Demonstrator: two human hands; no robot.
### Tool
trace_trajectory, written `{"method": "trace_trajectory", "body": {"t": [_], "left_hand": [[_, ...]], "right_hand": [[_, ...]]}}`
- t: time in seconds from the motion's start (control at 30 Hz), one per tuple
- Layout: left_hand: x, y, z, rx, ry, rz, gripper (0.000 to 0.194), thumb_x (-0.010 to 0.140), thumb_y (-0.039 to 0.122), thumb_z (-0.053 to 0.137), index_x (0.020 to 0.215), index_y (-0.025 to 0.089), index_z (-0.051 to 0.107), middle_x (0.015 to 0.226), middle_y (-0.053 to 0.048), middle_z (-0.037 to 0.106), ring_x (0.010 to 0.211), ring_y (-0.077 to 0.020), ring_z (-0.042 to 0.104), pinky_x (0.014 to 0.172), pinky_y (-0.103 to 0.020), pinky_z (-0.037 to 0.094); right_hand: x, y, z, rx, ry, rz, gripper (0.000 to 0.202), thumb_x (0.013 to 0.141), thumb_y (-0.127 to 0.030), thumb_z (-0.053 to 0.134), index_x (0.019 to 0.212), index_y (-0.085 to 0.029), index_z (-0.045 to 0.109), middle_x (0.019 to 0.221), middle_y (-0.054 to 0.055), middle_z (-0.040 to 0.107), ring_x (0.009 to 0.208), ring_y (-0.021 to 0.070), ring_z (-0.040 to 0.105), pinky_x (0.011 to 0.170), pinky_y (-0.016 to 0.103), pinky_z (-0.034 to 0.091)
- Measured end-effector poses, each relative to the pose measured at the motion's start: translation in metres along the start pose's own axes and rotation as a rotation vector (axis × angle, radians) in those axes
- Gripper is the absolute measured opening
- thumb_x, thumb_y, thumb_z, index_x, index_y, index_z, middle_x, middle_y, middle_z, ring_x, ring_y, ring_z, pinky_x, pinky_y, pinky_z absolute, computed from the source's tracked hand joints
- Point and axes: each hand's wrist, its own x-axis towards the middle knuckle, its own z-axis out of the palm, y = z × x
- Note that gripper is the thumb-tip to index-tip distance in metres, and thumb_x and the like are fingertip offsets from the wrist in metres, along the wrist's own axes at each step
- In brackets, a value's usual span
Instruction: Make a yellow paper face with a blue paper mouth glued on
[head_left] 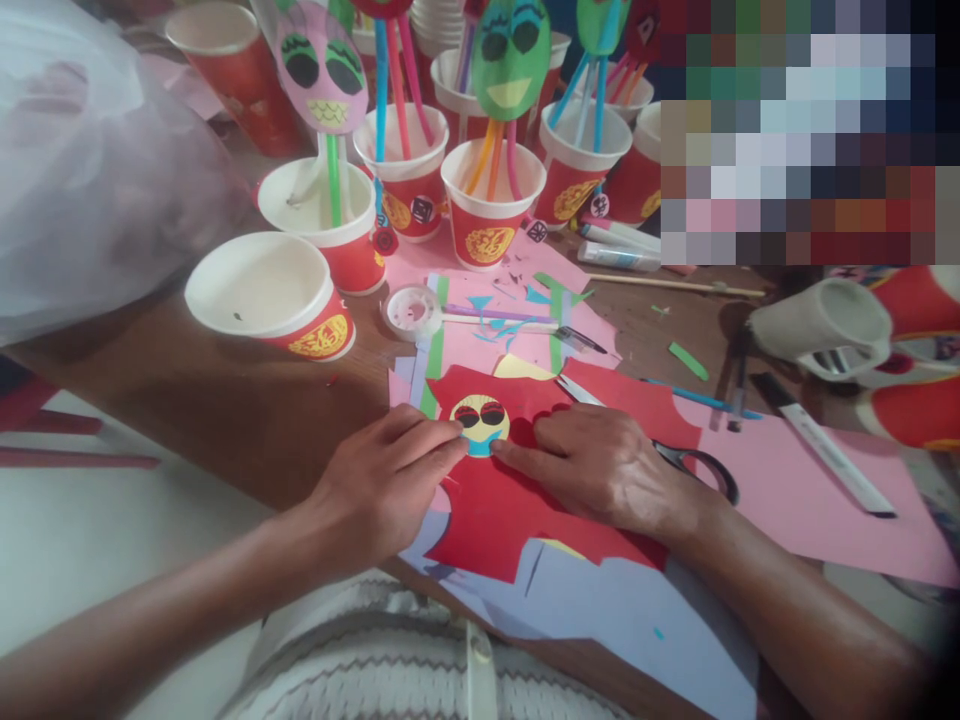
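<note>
Both hands (394, 475) (611, 465) apparently on paper face (481, 430)

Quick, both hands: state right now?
Left hand: fingers at left edge of yellow paper face; grip cannot be told.
Right hand: one finger extended to its lower right; grip unclear.

Looks like a craft workspace, though what building it is in cannot be told: a wooden bench (330, 400) with coloured paper (480, 530) and scissors (694, 465) at centre, a marker (832, 450) at right, and cups (491, 200) holding paper faces (322, 65) across the top.
</note>
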Motion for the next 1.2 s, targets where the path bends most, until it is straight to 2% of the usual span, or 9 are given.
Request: {"method": "trace_trajectory", "body": {"t": [0.17,0.5,0.7,0.93,1.2], "left_hand": [[0.0019,0.0020,-0.0017,0.042,-0.046,-0.013,0.028,0.080,0.001,0.047,0.104,0.010,0.058,0.096,-0.010,0.066,0.084,-0.0193,0.056,0.069,-0.032,0.054],[0.0019,0.0022,-0.0011,0.065,-0.048,0.001,0.023,0.080,0.002,0.049,0.099,0.008,0.061,0.094,-0.009,0.065,0.083,-0.0193,0.055,0.070,-0.031,0.053],[0.0008,0.0015,0.0014,0.135,-0.041,-0.031,0.024,0.082,0.006,0.046,0.098,0.013,0.062,0.107,-0.010,0.057,0.086,-0.0187,0.054,0.069,-0.030,0.053],[0.0005,0.0018,-0.0009,0.126,-0.066,-0.031,0.023,0.081,0.006,0.046,0.095,0.012,0.063,0.094,-0.009,0.059,0.082,-0.0193,0.053,0.061,-0.029,0.052],[0.0011,0.0021,-0.0005,0.103,-0.064,-0.038,0.022,0.081,0.004,0.045,0.094,0.012,0.063,0.090,-0.008,0.061,0.080,-0.0188,0.053,0.061,-0.029,0.051]], "right_hand": [[0.0001,-0.0003,-0.0007,0.008,-0.019,0.006,0.017,0.088,-0.017,0.053,0.101,-0.021,0.064,0.058,-0.003,0.045,0.056,0.0127,0.037,0.053,0.030,0.024],[0.0011,-0.0027,-0.0024,0.014,-0.038,0.002,0.016,0.088,-0.017,0.053,0.099,-0.019,0.064,0.060,-0.003,0.047,0.057,0.0127,0.040,0.055,0.030,0.026],[0.0020,-0.0036,-0.0029,0.028,-0.039,0.009,0.016,0.089,-0.017,0.051,0.098,-0.019,0.064,0.059,-0.003,0.047,0.057,0.0123,0.041,0.055,0.030,0.026],[0.0019,-0.0029,-0.0018,0.030,-0.041,0.012,0.016,0.088,-0.018,0.053,0.099,-0.020,0.064,0.060,-0.003,0.047,0.057,0.0125,0.040,0.055,0.030,0.025],[0.0016,-0.0028,-0.0021,0.033,-0.035,0.015,0.017,0.089,-0.018,0.051,0.100,-0.020,0.064,0.059,-0.003,0.047,0.057,0.0121,0.040,0.055,0.029,0.025]]}}
